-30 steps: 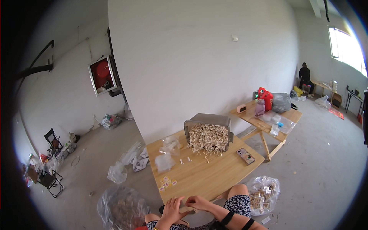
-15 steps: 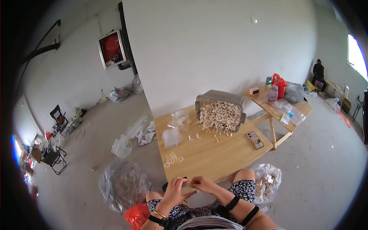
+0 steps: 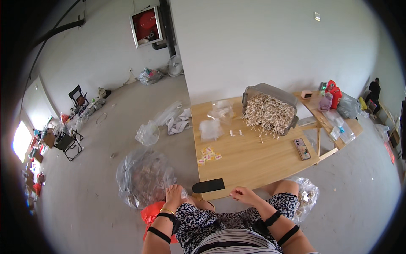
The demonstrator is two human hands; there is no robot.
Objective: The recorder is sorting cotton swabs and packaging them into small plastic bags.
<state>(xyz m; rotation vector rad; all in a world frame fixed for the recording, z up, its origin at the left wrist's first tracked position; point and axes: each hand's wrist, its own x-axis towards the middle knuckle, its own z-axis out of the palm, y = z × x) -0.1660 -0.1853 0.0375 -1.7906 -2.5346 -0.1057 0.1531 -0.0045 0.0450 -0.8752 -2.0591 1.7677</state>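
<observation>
Logging the strip point(image 3: 208, 186): we read its long axis roughly 9-to-3 o'clock, rounded end toward 9. Left hand point(image 3: 173, 195) partly bent, right hand point(image 3: 246, 196) curled; holds, we cannot tell.

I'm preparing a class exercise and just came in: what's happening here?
A person sits at a wooden table. Their left grip is near a large clear bag left of the table; their right grip, curled, is by the table's front edge. Whether either holds anything is unclear. On the table, a grey bin lies tipped, spilling what look like cotton swabs. A phone lies nearby, small yellow-white pieces sit toward the left, and a black flat piece lies in front.
</observation>
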